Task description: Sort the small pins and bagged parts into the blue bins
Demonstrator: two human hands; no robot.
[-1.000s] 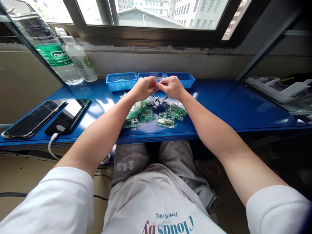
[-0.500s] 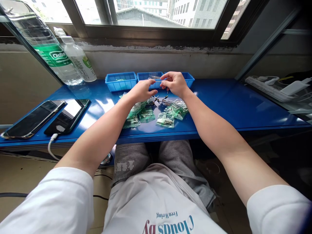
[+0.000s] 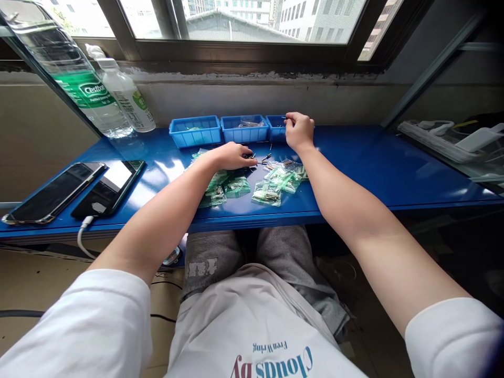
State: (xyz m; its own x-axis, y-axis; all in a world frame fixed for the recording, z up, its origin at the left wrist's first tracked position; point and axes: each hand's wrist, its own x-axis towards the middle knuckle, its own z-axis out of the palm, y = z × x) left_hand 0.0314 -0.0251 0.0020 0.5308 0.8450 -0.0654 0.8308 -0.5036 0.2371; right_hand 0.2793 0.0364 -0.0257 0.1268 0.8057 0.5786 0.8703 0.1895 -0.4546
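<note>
My right hand [image 3: 300, 130] is over the right-hand blue bin [image 3: 276, 131], its fingertips pinched on a small thin pin [image 3: 284, 117] that points left. My left hand [image 3: 233, 156] reaches low over a loose heap of small black-and-metal pin-like parts [image 3: 264, 160]. Its thumb and forefinger are apart, with dark parts showing between them; the other fingers are partly hidden. Below the hands lie several small clear-and-green plastic bags [image 3: 268, 193] filled with metal pieces.
A middle blue bin [image 3: 244, 131] holds clear packets, and a left blue bin [image 3: 195, 134] holds something green. At the left are two phones [image 3: 55, 191], a white charging cable [image 3: 82, 236], a large water bottle [image 3: 92, 94] and a smaller bottle [image 3: 132, 102]. A window stands behind.
My hands have moved apart. The right one went right to the right-hand bin with the thin pin; the left one came down onto the loose parts.
</note>
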